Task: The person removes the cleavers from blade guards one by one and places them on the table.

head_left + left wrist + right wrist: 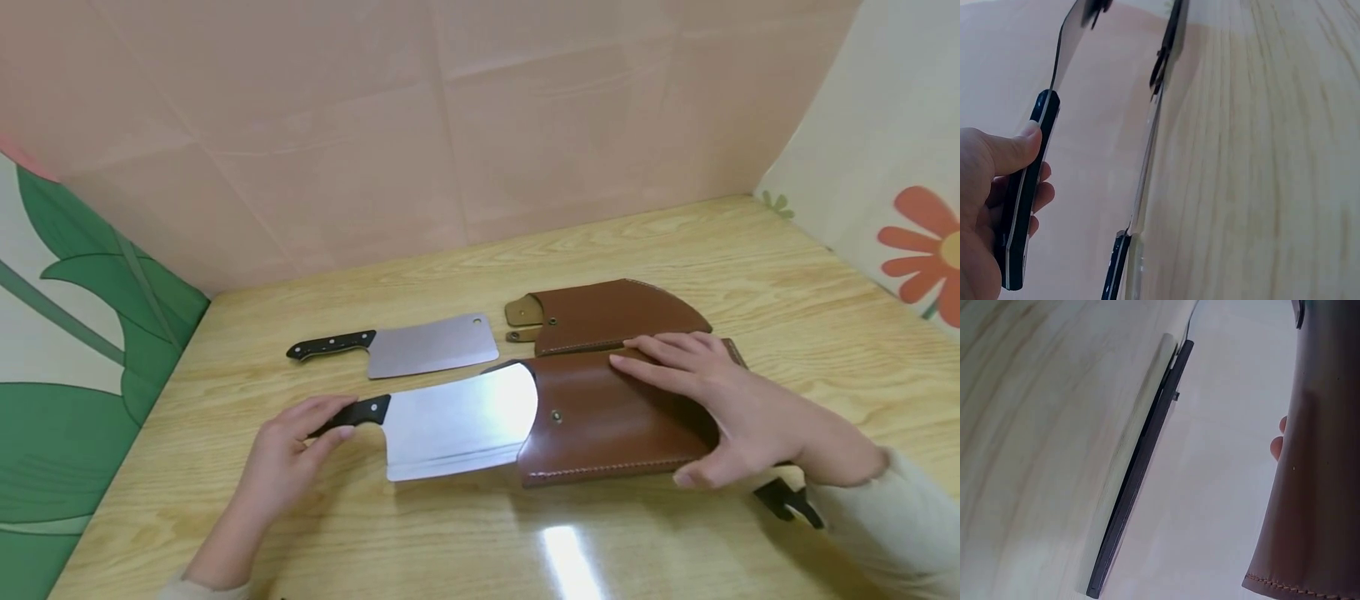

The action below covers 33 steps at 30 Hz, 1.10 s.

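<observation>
My left hand (288, 446) grips the black riveted handle (1025, 187) of a cleaver, thumb along one side and fingers round the other. Its wide shiny blade (450, 429) points right, its far end at the curved mouth of a brown leather sheath (600, 417). That end is hidden there. My right hand (723, 408) holds the sheath from its right end, fingers over the upper edge and thumb at the lower one. In the right wrist view, two fingertips (1277, 448) show past the sheath's edge. Sheath and cleaver are both raised over the table.
Behind them on the wooden table (360, 533) lies a second cleaver (427, 346), handle left, with a hole in its blade corner. Right of it rests another brown sheath (615, 317) with snap tabs. A pink cloth wall (450, 125) stands at the back.
</observation>
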{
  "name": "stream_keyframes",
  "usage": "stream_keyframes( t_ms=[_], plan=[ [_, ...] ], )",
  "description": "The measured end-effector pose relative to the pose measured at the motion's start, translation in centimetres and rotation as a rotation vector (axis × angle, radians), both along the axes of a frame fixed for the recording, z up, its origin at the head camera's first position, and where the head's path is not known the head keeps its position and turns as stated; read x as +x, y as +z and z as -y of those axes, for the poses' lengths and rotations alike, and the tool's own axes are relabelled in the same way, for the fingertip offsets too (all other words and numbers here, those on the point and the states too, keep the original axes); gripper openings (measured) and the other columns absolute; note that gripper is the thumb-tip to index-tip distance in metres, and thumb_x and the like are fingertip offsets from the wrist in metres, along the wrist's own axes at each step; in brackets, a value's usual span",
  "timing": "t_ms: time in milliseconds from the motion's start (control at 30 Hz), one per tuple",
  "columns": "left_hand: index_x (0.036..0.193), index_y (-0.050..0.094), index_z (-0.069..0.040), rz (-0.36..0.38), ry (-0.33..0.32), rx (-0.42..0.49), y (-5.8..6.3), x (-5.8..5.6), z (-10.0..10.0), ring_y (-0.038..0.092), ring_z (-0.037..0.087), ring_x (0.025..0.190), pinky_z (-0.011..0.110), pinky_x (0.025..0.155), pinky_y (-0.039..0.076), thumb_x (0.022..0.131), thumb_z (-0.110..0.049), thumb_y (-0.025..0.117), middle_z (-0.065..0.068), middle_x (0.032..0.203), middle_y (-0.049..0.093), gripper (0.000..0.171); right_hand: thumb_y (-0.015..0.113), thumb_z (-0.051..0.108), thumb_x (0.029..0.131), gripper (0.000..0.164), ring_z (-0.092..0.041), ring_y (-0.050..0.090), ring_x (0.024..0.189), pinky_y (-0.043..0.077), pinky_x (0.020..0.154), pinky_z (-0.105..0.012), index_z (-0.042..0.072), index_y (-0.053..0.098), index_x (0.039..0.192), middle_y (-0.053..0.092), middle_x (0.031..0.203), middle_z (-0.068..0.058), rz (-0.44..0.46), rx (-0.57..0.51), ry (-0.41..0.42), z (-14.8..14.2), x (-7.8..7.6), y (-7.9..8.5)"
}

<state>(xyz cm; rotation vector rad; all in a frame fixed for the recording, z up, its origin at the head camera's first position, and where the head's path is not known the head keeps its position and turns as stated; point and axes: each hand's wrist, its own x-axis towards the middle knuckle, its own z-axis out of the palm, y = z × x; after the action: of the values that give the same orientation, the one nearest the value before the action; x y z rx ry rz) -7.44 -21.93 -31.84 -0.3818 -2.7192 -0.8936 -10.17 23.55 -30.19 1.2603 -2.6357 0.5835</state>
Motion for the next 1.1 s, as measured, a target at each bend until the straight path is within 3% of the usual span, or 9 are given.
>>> stream_keyframes(
  t_ms=[1100],
  plan=[
    [0.112, 0.068, -0.011, -0.063, 0.004, -0.019, 0.4, -0.1, 1.1, 0.062, 0.026, 0.102, 0.041, 0.076, 0.055, 0.081, -0.006, 0.07, 0.006, 0.111, 0.067, 0.031, 0.079, 0.048, 0.047, 0.108, -0.029, 0.025, 0.13, 0.02, 0.09, -0.055, 0.016, 0.038, 0.142, 0.034, 0.146, -0.014, 0.021, -0.01, -0.018, -1.1, -0.1, 0.1]
  ],
)
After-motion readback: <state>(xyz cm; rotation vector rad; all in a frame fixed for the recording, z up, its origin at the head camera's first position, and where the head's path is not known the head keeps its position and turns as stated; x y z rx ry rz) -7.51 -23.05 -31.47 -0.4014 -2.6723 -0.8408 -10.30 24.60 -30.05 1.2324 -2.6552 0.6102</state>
